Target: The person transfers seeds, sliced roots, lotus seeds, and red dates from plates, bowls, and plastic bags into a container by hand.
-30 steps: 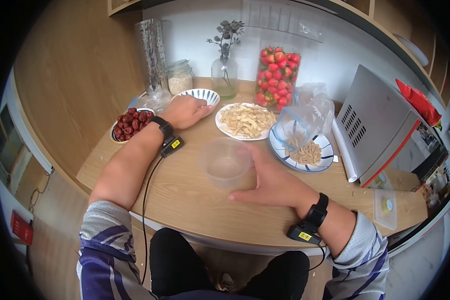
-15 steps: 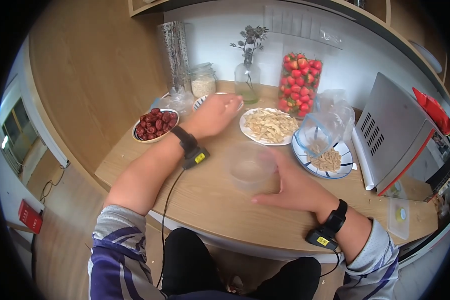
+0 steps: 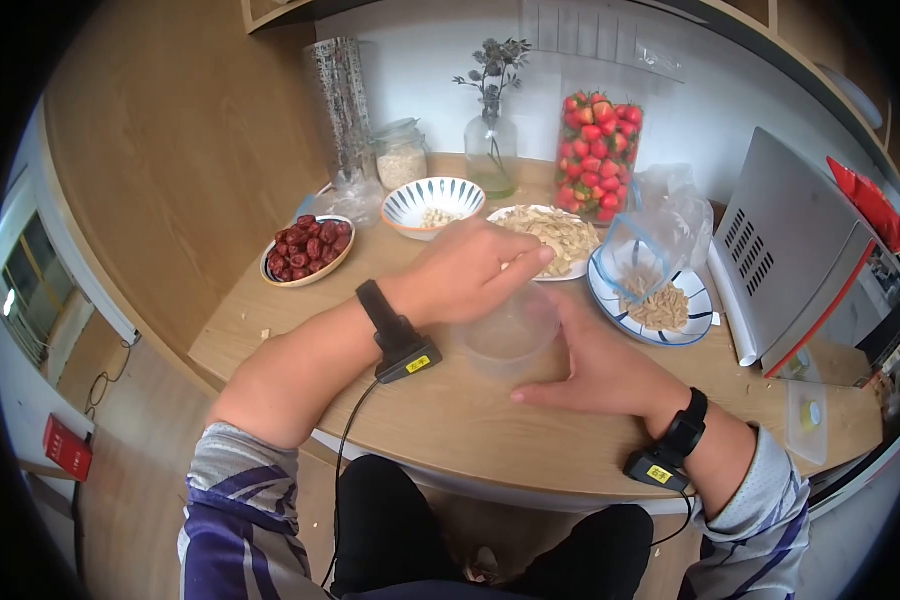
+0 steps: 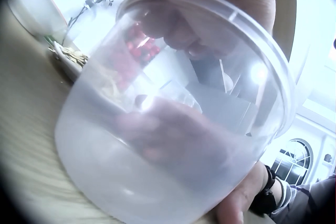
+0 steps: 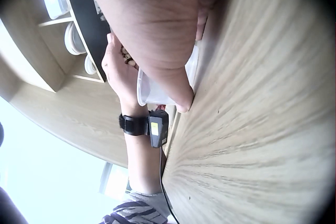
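Moving to the tub (image 3: 510, 342), the left hand (image 3: 460, 270) is cupping pieces (image 5: 128, 59) over its rim; the right hand (image 3: 610, 368) is spreading against its side. Keeping low is likely limiting spills.

Bench (image 3: 450, 425), seen from seat. Centre front: tub (image 3: 505, 345), just before plate (image 3: 574, 274) of slices (image 3: 560, 234). Far left: dish (image 3: 315, 280) with dates (image 3: 305, 248) in it. Right of dish, slightly farther back: bowl (image 3: 402, 220), pieces (image 3: 438, 217) inside. Behind bowl: jar (image 3: 401, 158). Right of jar: vase (image 3: 490, 165), stem (image 3: 493, 75) in it. Behind slices, right of vase: container of strawberries (image 3: 595, 150). Right of slices: saucer (image 3: 705, 315) holding sticks (image 3: 667, 310), bag (image 3: 675, 225) at its back edge. Farther right: paper roll (image 3: 733, 310), then microwave (image 3: 790, 235), packet (image 3: 867, 205) on top.
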`<state>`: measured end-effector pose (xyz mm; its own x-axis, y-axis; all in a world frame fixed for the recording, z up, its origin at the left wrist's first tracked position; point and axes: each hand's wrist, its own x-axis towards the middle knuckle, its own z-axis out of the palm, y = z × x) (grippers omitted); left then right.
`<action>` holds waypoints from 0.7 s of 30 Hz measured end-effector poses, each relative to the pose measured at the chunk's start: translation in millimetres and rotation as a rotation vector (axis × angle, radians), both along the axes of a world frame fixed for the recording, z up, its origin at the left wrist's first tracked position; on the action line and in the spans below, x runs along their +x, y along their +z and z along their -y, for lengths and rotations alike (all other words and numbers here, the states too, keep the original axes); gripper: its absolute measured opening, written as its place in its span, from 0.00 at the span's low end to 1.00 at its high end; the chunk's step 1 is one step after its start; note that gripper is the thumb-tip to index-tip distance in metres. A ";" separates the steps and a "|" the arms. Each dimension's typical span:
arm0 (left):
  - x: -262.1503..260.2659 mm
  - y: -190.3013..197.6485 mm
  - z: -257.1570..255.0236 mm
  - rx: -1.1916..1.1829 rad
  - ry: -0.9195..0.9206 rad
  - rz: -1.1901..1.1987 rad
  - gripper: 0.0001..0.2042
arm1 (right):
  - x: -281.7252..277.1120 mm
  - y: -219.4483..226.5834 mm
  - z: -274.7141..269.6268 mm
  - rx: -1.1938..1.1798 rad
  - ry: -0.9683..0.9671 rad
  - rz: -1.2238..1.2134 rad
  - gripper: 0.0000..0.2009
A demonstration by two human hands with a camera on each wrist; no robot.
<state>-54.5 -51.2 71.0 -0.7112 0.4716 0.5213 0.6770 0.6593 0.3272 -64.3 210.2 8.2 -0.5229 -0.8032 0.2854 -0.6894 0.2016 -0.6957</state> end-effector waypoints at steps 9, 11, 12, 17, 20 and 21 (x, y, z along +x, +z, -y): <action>-0.7 -1.0 -0.6 0.025 -0.025 -0.046 0.23 | 1.2 1.4 -0.3 -0.065 0.036 0.043 0.58; 0.2 -0.7 -1.0 0.042 -0.053 -0.019 0.23 | 1.6 1.5 -1.1 -0.061 0.033 0.025 0.58; 0.1 -0.5 -0.7 0.039 -0.071 -0.008 0.22 | 1.4 1.4 -1.3 -0.052 0.029 0.031 0.59; 0.6 2.1 -0.4 0.021 -0.113 0.021 0.21 | 2.8 5.7 -1.9 -0.012 0.019 0.052 0.59; 0.8 2.0 -0.2 0.018 -0.115 0.032 0.21 | 2.4 4.3 -1.3 -0.032 0.038 0.051 0.59; 0.6 1.8 -0.5 0.008 -0.107 0.029 0.20 | 2.6 4.2 -1.4 -0.030 0.039 0.060 0.59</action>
<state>-53.9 -50.7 72.8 -0.6716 0.5419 0.5053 0.7338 0.5808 0.3525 -61.7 211.5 12.4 -0.5080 -0.8148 0.2793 -0.6535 0.1534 -0.7412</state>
